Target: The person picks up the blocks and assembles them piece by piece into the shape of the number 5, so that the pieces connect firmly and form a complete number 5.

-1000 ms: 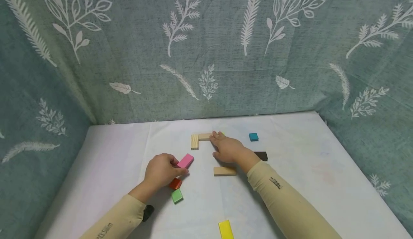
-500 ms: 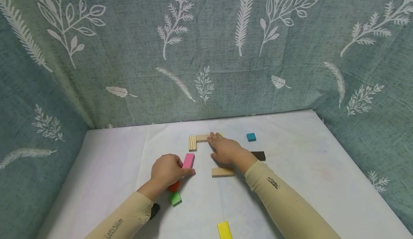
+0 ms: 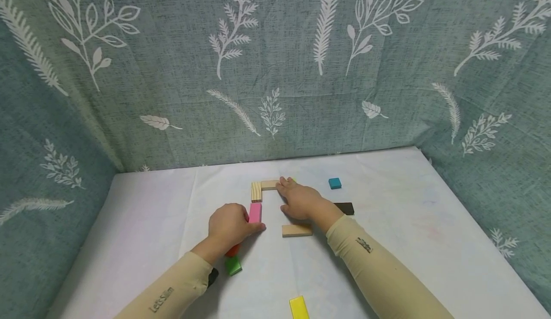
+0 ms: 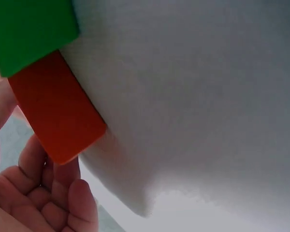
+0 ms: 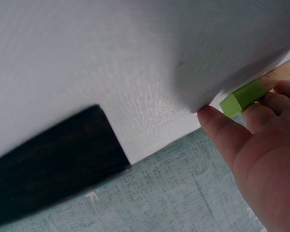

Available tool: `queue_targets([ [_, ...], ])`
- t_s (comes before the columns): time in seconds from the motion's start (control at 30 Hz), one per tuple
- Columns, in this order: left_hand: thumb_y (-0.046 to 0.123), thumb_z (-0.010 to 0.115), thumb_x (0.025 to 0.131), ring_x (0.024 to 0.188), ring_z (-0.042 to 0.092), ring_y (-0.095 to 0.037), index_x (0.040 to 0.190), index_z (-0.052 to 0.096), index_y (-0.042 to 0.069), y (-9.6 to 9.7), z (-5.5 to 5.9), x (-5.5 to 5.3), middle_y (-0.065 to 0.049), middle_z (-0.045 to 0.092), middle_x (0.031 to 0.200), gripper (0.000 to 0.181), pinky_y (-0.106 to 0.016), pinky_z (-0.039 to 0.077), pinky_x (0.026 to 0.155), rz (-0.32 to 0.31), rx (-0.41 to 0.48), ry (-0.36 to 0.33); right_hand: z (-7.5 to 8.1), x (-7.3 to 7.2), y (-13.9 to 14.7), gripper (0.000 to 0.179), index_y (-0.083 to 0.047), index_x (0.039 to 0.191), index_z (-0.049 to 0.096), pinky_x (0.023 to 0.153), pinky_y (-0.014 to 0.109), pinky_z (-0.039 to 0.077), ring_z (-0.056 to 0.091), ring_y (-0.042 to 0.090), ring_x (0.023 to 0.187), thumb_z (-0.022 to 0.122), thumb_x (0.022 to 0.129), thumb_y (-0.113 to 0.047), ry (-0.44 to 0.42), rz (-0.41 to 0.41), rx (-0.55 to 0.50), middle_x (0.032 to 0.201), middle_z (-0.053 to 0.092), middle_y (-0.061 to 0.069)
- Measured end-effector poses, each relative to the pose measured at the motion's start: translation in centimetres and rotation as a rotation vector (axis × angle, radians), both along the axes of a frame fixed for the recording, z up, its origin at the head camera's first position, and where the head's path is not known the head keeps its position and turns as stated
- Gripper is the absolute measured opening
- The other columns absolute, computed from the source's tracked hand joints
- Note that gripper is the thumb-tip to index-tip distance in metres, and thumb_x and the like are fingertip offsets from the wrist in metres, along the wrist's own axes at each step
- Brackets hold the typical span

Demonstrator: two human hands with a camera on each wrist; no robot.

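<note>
My left hand (image 3: 228, 225) grips a pink block (image 3: 256, 211) between thumb and fingers, its far end close to a striped wooden block (image 3: 256, 192). That block meets a plain wooden block (image 3: 269, 185) at a corner. Over the plain block's right end rests my right hand (image 3: 302, 202), fingers extended. In the right wrist view its fingers lie against a lime green block (image 5: 249, 96), with the thumb apart from it. A red-orange block (image 4: 58, 106) and a green block (image 4: 31, 34) lie below my left hand, partly hidden by it in the head view.
A loose wooden block (image 3: 297, 230) lies between my forearms, and a yellow block (image 3: 299, 307) near the front. To the right are a black block (image 3: 346, 208), partly behind my right wrist, and a small blue block (image 3: 335, 183). Patterned cloth (image 3: 275, 70) stands behind the white tabletop (image 3: 409, 242).
My left hand has moved right and slightly away from me, turning the pink block from slanted to nearly in line with the striped block. My right hand has stayed in place; the view shifted slightly.
</note>
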State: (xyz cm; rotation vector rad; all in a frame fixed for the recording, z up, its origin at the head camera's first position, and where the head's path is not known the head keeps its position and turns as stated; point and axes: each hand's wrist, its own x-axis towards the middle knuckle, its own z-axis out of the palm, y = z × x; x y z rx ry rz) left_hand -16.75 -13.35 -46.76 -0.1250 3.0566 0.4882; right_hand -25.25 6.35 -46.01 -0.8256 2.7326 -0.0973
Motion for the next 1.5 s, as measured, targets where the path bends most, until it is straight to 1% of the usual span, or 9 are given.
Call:
queue_targets([
  [0.2, 0.061, 0.077, 0.063, 0.050, 0.048, -0.013, 0.058, 0.057, 0.020, 0.16, -0.05, -0.04, 0.005, 0.053, 0.053, 0.046, -0.029, 0.034, 0.043, 0.000, 0.000, -0.005, -0.27, -0.09, -0.11, 0.069, -0.019, 0.152, 0.021, 0.117, 0.039, 0.021, 0.012, 0.018, 0.147, 0.054, 0.094, -0.040, -0.003, -0.003, 0.006, 0.159, 0.012, -0.002],
  [0.53, 0.061, 0.077, 0.063, 0.050, 0.048, -0.014, 0.059, 0.057, 0.020, 0.07, 0.14, -0.07, 0.004, 0.053, 0.053, 0.046, -0.029, 0.035, 0.044, 0.005, 0.003, -0.020, -0.17, 0.06, -0.05, 0.068, -0.018, 0.152, 0.019, 0.117, 0.039, 0.023, 0.012, 0.018, 0.147, 0.052, 0.095, -0.038, -0.002, 0.007, 0.004, 0.159, 0.013, 0.000],
  [0.77, 0.060, 0.077, 0.064, 0.049, 0.048, -0.014, 0.058, 0.056, 0.019, 0.19, 0.14, -0.29, 0.005, 0.053, 0.053, 0.047, -0.030, 0.035, 0.043, -0.012, -0.014, -0.016, -0.04, 0.18, -0.03, 0.068, -0.017, 0.152, 0.021, 0.117, 0.038, 0.023, 0.013, 0.019, 0.147, 0.052, 0.095, -0.038, 0.010, 0.009, 0.000, 0.159, 0.014, 0.001],
  [1.13, 0.059, 0.079, 0.062, 0.050, 0.049, -0.013, 0.057, 0.057, 0.019, 0.24, 0.14, -0.17, 0.005, 0.053, 0.053, 0.046, -0.029, 0.035, 0.044, -0.002, -0.016, -0.009, 0.05, 0.28, -0.23, 0.068, -0.017, 0.152, 0.021, 0.117, 0.039, 0.022, 0.012, 0.019, 0.147, 0.053, 0.095, -0.037, 0.000, -0.002, -0.009, 0.159, 0.014, 0.000],
  [1.5, 0.058, 0.079, 0.063, 0.051, 0.049, -0.013, 0.058, 0.059, 0.020, 0.12, -0.17, -0.58, 0.006, 0.053, 0.053, 0.044, -0.029, 0.035, 0.044, 0.003, -0.029, -0.005, -0.28, 0.04, -0.20, 0.068, -0.017, 0.152, 0.020, 0.117, 0.039, 0.022, 0.012, 0.019, 0.147, 0.052, 0.095, -0.037, 0.008, 0.009, -0.002, 0.159, 0.013, 0.000],
])
